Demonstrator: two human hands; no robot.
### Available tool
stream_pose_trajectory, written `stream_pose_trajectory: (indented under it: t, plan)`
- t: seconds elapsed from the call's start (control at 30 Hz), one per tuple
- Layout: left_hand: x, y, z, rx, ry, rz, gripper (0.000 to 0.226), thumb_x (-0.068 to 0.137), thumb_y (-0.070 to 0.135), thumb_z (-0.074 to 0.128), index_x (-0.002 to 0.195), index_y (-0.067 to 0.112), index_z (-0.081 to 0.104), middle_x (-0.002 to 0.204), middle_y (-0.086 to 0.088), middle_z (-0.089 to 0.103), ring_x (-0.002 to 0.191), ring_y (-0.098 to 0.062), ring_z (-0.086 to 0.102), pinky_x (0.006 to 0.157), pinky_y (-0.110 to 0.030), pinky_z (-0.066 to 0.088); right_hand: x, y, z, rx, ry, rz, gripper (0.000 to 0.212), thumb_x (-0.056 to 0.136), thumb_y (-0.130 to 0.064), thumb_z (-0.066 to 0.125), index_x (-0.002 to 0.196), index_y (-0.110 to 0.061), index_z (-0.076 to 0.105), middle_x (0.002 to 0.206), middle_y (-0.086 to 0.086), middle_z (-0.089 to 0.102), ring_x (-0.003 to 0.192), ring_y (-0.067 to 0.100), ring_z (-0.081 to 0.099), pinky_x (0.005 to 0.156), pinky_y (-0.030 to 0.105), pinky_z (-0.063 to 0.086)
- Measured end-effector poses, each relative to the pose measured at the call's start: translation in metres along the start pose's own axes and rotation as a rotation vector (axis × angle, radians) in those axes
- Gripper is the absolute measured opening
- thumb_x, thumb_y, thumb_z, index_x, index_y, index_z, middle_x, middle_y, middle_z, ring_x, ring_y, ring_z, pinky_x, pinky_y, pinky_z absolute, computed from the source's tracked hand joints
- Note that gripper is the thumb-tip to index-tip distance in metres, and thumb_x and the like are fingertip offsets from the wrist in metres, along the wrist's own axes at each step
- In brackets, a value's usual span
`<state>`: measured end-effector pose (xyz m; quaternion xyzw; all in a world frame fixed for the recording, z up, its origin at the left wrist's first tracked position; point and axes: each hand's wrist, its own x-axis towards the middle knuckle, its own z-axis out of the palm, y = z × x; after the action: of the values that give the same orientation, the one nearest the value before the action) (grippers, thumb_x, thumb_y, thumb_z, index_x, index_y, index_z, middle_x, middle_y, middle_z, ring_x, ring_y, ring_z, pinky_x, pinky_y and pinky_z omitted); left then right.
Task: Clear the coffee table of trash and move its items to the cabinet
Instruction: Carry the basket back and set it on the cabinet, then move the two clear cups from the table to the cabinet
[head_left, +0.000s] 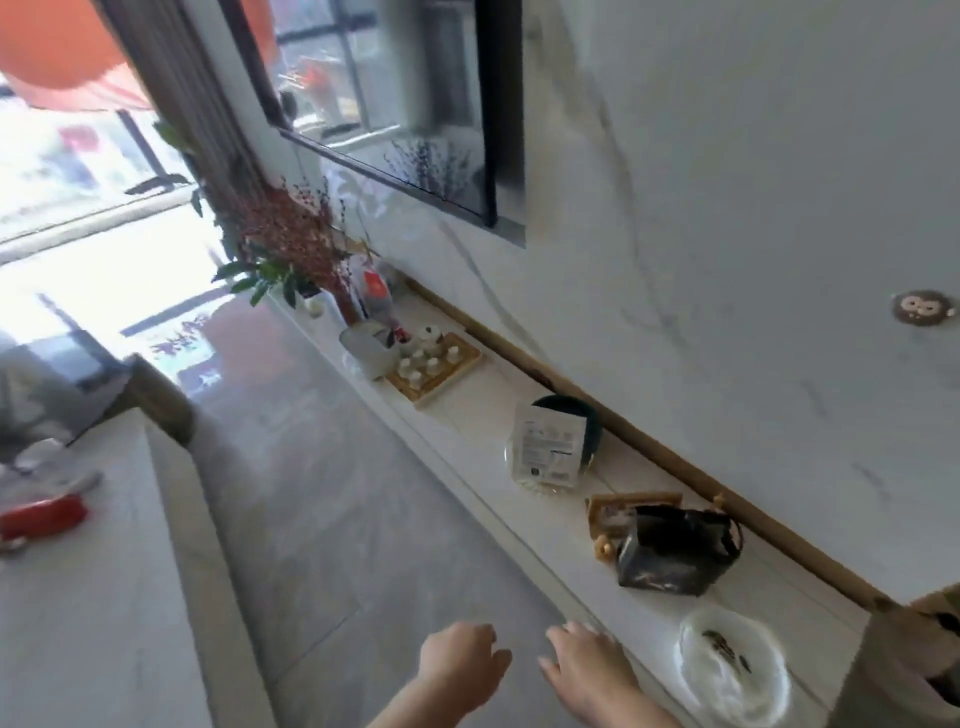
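Lining the white cabinet (519, 499): tea tray (435, 370), crumpled dark bag (675, 553), glass plate (732, 667).

White cabinet (467, 431), black bag (675, 551), red pouch (41, 517), grey-veined wall (727, 260)

Home living room: wall television (395, 104), low cabinet (483, 441), tea set (434, 366).

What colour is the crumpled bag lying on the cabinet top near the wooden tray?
Glossy black, seen in the head view: the crumpled bag.
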<state>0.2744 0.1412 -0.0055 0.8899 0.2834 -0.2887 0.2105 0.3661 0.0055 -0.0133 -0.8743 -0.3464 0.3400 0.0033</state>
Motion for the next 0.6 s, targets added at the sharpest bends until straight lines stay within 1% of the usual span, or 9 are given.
stream_pose_trajectory:
  t: [0.07, 0.17, 0.3, 0.37, 0.47, 0.6]
  plan:
    - [-0.011, -0.035, -0.009, -0.037, 0.035, -0.059, 0.047, 0.088, 0.054, 0.043, 0.121, 0.025, 0.057, 0.131, 0.000, 0.057, 0.120, -0.021, 0.054, 0.097, -0.031, 0.043, 0.010, -0.031, -0.008, -0.037, -0.034, -0.055, 0.049, 0.094, -0.045, 0.038, 0.133, -0.016, 0.044, 0.138, 0.007, 0.047, 0.130, 0.024, 0.042, 0.107, 0.039, 0.032]
    - [-0.027, -0.088, -0.023, -0.110, 0.084, -0.147, 0.048, 0.085, 0.057, 0.046, 0.122, 0.028, 0.057, 0.133, 0.003, 0.055, 0.122, -0.019, 0.053, 0.100, -0.031, 0.041, 0.029, -0.082, -0.018, -0.076, -0.037, -0.131, 0.052, 0.093, -0.048, 0.039, 0.136, -0.018, 0.041, 0.142, 0.006, 0.044, 0.133, 0.022, 0.039, 0.109, 0.038, 0.030]
    - [-0.042, -0.163, -0.043, -0.169, 0.152, -0.222, 0.051, 0.084, 0.059, 0.046, 0.123, 0.028, 0.056, 0.135, 0.005, 0.055, 0.125, -0.017, 0.051, 0.102, -0.029, 0.040, 0.056, -0.153, -0.026, -0.096, -0.003, -0.195, 0.050, 0.091, -0.052, 0.040, 0.130, -0.021, 0.046, 0.139, 0.006, 0.048, 0.131, 0.019, 0.042, 0.107, 0.035, 0.032]
    - [-0.045, -0.199, -0.054, -0.181, 0.179, -0.277, 0.052, 0.083, 0.061, 0.044, 0.120, 0.026, 0.057, 0.131, 0.002, 0.058, 0.122, -0.019, 0.054, 0.099, -0.029, 0.041, 0.071, -0.189, -0.030, -0.101, 0.007, -0.222, 0.048, 0.090, -0.053, 0.040, 0.124, -0.021, 0.051, 0.134, 0.006, 0.052, 0.128, 0.020, 0.046, 0.105, 0.035, 0.034]
    - [-0.043, -0.250, -0.072, -0.185, 0.218, -0.365, 0.050, 0.086, 0.059, 0.040, 0.109, 0.019, 0.060, 0.122, -0.002, 0.062, 0.115, -0.024, 0.058, 0.092, -0.031, 0.043, 0.099, -0.244, -0.037, -0.151, 0.024, -0.278, 0.043, 0.091, -0.050, 0.038, 0.116, -0.019, 0.056, 0.127, 0.007, 0.056, 0.121, 0.023, 0.050, 0.098, 0.035, 0.037]
    - [-0.038, -0.301, -0.096, -0.180, 0.248, -0.429, 0.046, 0.091, 0.053, 0.039, 0.104, 0.016, 0.062, 0.117, -0.005, 0.065, 0.111, -0.027, 0.059, 0.090, -0.033, 0.043, 0.133, -0.312, -0.049, -0.178, 0.038, -0.332, 0.041, 0.093, -0.047, 0.039, 0.114, -0.018, 0.058, 0.124, 0.008, 0.059, 0.118, 0.025, 0.053, 0.096, 0.035, 0.040]
